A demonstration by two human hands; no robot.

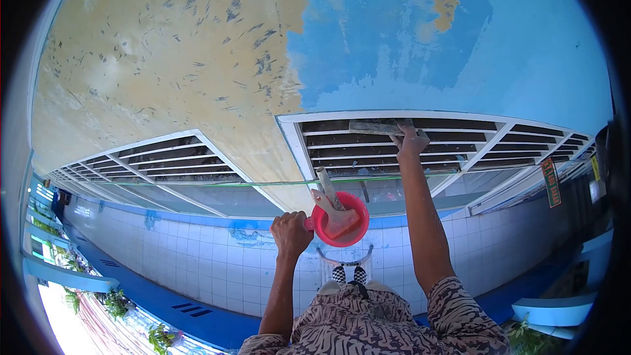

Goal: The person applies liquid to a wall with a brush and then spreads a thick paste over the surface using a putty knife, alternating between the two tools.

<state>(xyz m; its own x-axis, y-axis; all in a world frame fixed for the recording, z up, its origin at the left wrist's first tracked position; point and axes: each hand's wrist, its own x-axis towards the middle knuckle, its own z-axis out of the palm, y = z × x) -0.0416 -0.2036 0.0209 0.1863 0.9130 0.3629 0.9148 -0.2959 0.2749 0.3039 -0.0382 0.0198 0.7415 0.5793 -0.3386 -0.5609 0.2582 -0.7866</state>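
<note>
My left hand (291,231) is closed around the handle of a red plastic dipper (359,235), held out at waist height in front of the wall. In the dipper stand a wide pale brush-like tool (335,218) and a long, stained handle (327,181) that leans out over the rim. Raised higher, my right hand (411,142) grips a flat grey scraper (373,127). Its long blade points left, overlapping the upper slats of a white louvred vent (394,148), just below the wall's painted part.
The wall has bare tan plaster (171,59) at left and blue paint (381,39) with ragged edges at right. Below are my checkered shoes (348,273), a metal ladder frame (369,253) and white floor tiles (217,256). A hanging sign (551,183) is at right, a blue railing (72,276) at left.
</note>
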